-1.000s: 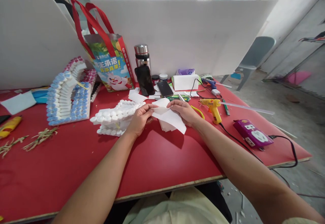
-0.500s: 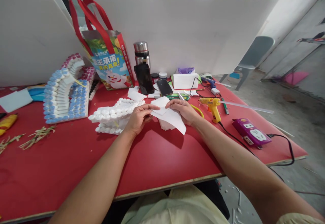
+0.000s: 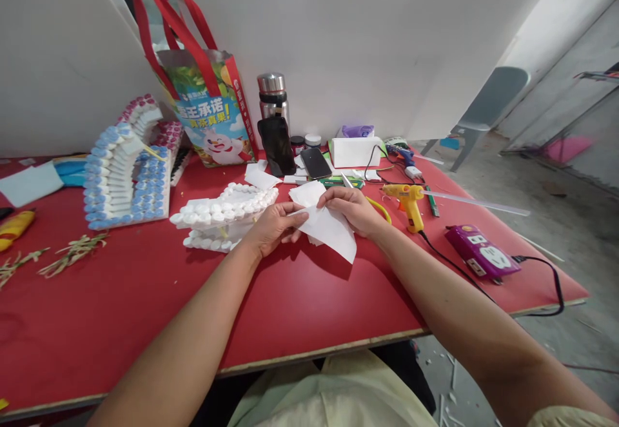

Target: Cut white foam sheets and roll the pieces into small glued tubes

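Note:
Both my hands hold a white sheet of thin foam or paper (image 3: 333,232) just above the red table (image 3: 145,298). My left hand (image 3: 275,228) pinches its left edge with fingers closed. My right hand (image 3: 355,209) grips its upper right part, fingers curled over it. More white pieces (image 3: 308,192) lie under and behind the sheet. A white model made of rows of round-capped pieces (image 3: 225,214) rests right beside my left hand.
A blue-and-white capped model (image 3: 123,182) stands at left before a red-handled shopping bag (image 3: 206,111). Behind my hands are a steel flask (image 3: 272,101), two phones (image 3: 314,163) and a white box (image 3: 353,151). A yellow glue gun (image 3: 409,202) and purple power strip (image 3: 478,253) lie right.
My left hand has slid a little to the right along the sheet's edge, nearer my right hand. The sheet stays held between both hands.

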### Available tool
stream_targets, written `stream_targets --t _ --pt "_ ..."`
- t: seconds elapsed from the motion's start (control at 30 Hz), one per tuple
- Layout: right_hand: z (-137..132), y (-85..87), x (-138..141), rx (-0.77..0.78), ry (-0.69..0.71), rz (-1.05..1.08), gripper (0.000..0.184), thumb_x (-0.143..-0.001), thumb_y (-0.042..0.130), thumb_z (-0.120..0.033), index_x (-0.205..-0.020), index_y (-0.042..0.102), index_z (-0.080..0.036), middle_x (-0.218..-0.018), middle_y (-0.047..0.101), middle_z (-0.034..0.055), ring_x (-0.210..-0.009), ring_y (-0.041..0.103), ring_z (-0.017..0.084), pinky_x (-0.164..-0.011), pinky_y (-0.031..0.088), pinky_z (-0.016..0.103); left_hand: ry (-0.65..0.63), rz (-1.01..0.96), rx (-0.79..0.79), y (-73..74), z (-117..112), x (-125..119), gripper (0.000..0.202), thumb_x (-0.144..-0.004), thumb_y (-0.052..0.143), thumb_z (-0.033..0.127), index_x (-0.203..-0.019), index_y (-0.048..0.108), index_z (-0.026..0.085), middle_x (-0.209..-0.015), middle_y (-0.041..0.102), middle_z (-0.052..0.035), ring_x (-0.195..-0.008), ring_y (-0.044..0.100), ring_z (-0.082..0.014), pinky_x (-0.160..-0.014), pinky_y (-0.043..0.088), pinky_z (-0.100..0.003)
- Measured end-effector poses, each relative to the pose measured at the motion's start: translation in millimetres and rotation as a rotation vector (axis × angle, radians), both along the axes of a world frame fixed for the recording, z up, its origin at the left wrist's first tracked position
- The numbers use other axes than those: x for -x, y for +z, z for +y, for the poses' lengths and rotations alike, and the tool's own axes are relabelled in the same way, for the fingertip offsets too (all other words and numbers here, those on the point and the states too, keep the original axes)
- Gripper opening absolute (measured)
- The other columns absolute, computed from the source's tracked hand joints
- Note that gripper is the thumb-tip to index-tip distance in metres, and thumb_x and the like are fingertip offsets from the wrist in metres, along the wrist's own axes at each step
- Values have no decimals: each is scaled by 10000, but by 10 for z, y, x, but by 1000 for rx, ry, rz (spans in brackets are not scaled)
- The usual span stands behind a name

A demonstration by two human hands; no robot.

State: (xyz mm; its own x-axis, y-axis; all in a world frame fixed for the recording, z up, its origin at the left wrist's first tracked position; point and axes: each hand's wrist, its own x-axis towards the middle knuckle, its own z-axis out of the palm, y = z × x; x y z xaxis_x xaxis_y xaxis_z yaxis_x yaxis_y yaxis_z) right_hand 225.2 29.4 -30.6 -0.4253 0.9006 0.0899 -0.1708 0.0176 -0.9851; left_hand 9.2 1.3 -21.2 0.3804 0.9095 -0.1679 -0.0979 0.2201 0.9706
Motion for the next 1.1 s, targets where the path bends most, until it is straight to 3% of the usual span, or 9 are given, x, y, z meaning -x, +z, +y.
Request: stream_targets --t 0.17,0.3,0.57,0.8,0.97,1.1 --pt "-11 57 -20 21 -3 -135 290 -828 727 -404 -1052 700 -221 -798 705 7 -654 640 148 -560 480 241 64 70 -91 -30 9 22 285 -774 817 376 -832 661 144 -567 590 37 -380 491 -50 -332 264 -156" --pt "-17 60 -2 32 12 -288 374 -712 852 -407 -987 740 -179 -804 738 35 -658 661 162 -558 500 248 75 104 -125 -53 15 25 285 -785 807 383 -894 723 134 -565 588 31 -382 513 -64 -325 295 -167" --pt "40 32 -66 153 17 -13 326 -638 887 -275 -945 814 -191 -796 776 40 -647 681 163 -595 535 276 100 -89 -96 -21 29 59 296 -751 801 244 -1022 782 126 -597 673 -20 -412 572 -99 -380 345 -193" --pt "26 88 -108 196 60 80 193 -682 819 -239 -864 812 -176 -787 771 61 -635 681 169 -564 523 267 143 -205 -100 -4 48 99 194 -714 704 147 -882 796 112 -589 683 -47 -403 575 -116 -377 350 -199" --pt "30 63 -110 106 82 14 178 -716 753 -205 -880 818 -177 -765 756 41 -617 659 149 -545 494 244 50 -220 -83 -7 50 118 324 -805 628 254 -1037 771 79 -681 710 -85 -480 619 -146 -419 419 -225" --pt "28 47 -101 30 63 -86 188 -734 709 -189 -886 819 -170 -722 734 27 -611 633 134 -551 470 233 95 -142 -40 2 37 95 371 -856 686 404 -1025 767 84 -689 689 -67 -480 597 -119 -411 398 -208"
